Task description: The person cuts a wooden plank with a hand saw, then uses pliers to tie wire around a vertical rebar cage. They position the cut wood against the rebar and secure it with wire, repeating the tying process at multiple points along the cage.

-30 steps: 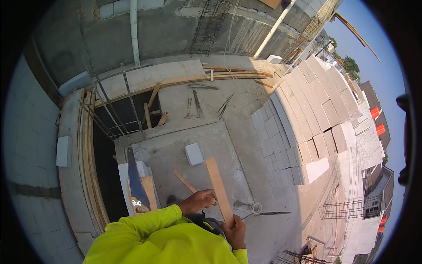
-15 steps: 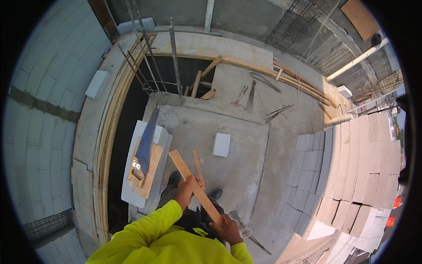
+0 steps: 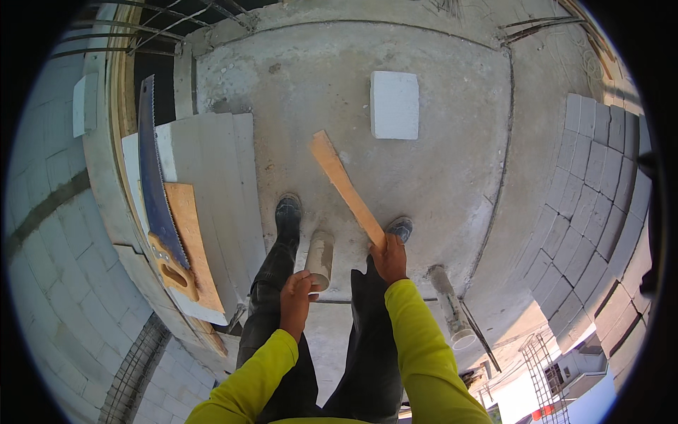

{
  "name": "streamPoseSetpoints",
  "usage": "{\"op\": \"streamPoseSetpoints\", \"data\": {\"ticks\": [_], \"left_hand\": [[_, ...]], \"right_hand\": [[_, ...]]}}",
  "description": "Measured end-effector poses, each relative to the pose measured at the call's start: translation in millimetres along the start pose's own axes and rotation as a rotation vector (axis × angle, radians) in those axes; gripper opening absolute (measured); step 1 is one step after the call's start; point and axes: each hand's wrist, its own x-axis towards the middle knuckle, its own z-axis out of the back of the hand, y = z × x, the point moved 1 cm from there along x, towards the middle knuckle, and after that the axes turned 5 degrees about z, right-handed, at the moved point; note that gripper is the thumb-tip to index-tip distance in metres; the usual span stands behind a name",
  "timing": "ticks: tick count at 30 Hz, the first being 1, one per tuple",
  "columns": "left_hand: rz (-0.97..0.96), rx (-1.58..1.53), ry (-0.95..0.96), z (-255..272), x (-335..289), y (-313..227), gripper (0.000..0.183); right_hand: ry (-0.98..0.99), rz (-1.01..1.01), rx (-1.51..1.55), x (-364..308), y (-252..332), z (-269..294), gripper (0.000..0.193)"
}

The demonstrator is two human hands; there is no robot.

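Note:
In my right hand is the near end of a long, flat wooden strip; its far end points up and to the left above the concrete floor. My left hand has its fingers curled at the near rim of a short grey pipe, between my legs. A handsaw with a blue blade and wooden handle lies at the left. Beneath it is a piece of plywood, resting on pale blocks. The second, thinner strip seen earlier cannot be made out.
A single white block lies on the floor ahead. Stacked grey blocks stand at the right. Another pipe is beside my right forearm. Steel bars cross a dark opening at the upper left. My boots are on the concrete.
My view has tipped down and closer. The left hand has left the wooden strip and gone to the grey pipe; the right hand still holds the strip.

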Motion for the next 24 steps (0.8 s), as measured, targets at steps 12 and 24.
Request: {"op": "streamPoseSetpoints", "data": {"ticks": [12, 24], "left_hand": [[0.146, 0.042, 0.133, 23.5, 28.3, -12.6, 0.033], [-0.075, 0.051, 0.251, -16.7, -30.9, -39.6, 0.053]], "right_hand": [[0.07, -0.298, -0.259, 78.5, -72.4, -188.1, 0.05], [0.599, -0.304, 0.802, -12.7, 124.9, 136.3, 0.044]]}}
